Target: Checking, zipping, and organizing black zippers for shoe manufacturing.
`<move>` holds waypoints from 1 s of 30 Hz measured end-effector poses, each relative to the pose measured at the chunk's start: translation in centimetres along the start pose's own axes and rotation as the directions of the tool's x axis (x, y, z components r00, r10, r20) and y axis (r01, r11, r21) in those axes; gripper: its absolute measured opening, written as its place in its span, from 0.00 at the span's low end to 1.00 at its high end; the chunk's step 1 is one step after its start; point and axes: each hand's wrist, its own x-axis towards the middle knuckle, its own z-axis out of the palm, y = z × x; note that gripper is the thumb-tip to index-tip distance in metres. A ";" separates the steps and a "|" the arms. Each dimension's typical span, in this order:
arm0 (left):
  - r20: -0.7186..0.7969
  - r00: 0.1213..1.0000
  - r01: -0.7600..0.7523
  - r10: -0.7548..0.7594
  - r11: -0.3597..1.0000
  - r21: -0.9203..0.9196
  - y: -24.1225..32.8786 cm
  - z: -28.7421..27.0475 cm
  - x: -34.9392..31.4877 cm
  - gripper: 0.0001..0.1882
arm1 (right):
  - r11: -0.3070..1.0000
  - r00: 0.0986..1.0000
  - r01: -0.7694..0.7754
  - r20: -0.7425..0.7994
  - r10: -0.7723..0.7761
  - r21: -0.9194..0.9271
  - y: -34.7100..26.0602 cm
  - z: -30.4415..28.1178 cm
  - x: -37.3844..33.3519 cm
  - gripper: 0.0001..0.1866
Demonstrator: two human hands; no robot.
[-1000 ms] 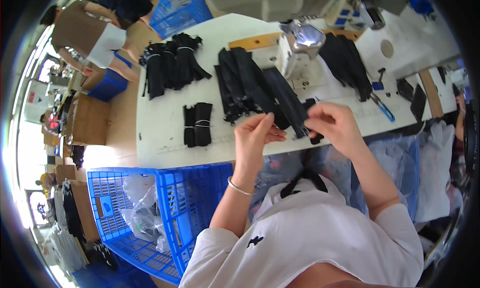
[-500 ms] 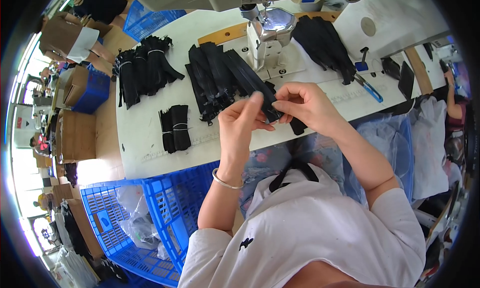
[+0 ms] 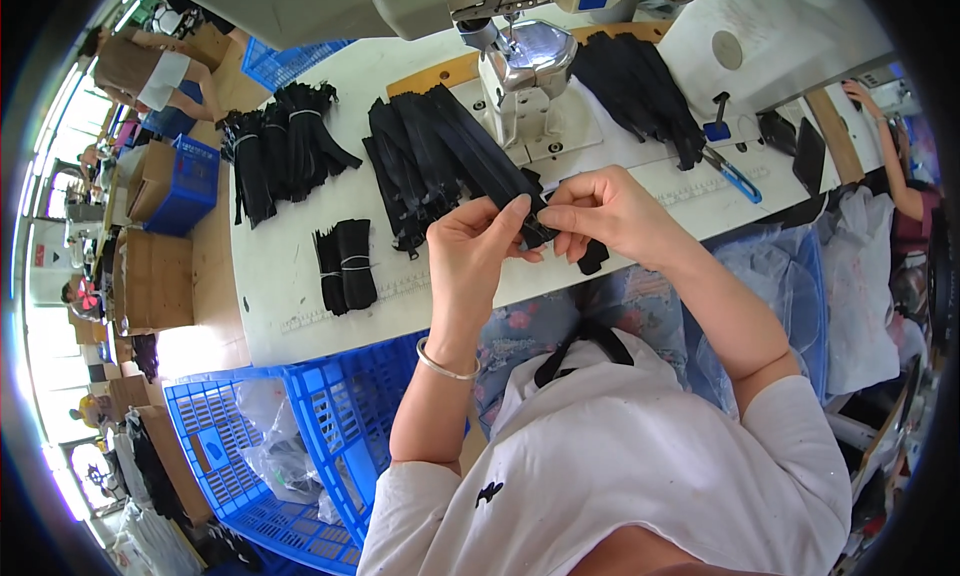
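Both hands pinch the near end of a long black zipper [image 3: 484, 163], whose far part stretches away toward the sewing machine. My left hand [image 3: 478, 241], a silver bangle on its wrist, has thumb and fingers closed on the left edge of that end. Close beside it, my right hand [image 3: 600, 211] pinches the right edge. The fingertips partly cover the zipper's end. A loose pile of black zippers [image 3: 412, 156] lies just left of the held one. Beneath the hands, a short black piece [image 3: 593, 259] pokes out at the table edge.
The sewing machine [image 3: 525, 86] stands beyond my hands. Tied black bundles [image 3: 290, 141] and a smaller tied pair [image 3: 344, 264] lie left. More black zippers [image 3: 640, 91] and blue-handled snips [image 3: 735, 174] lie right. A blue crate [image 3: 330, 446] stands below the table's left front.
My view has shifted slightly. Both hands stay on the zipper's near end, and the left fingertips have moved a little along it.
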 end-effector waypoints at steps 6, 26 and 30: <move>0.009 0.998 -0.058 0.058 0.998 0.003 0.7 0.5 0.6 0.14 | 0.998 0.996 0.061 -0.069 -0.059 0.031 -0.4 0.3 -0.1 0.11; 0.125 0.992 -0.010 0.028 0.990 -0.141 4.8 1.8 4.6 0.11 | 0.968 0.920 0.250 -0.306 -0.244 -0.018 -1.8 2.4 -2.4 0.06; 0.134 0.991 0.041 -0.018 0.984 -0.172 5.6 2.0 4.9 0.11 | 0.957 0.923 0.268 -0.316 -0.221 0.114 -2.5 3.1 -2.7 0.06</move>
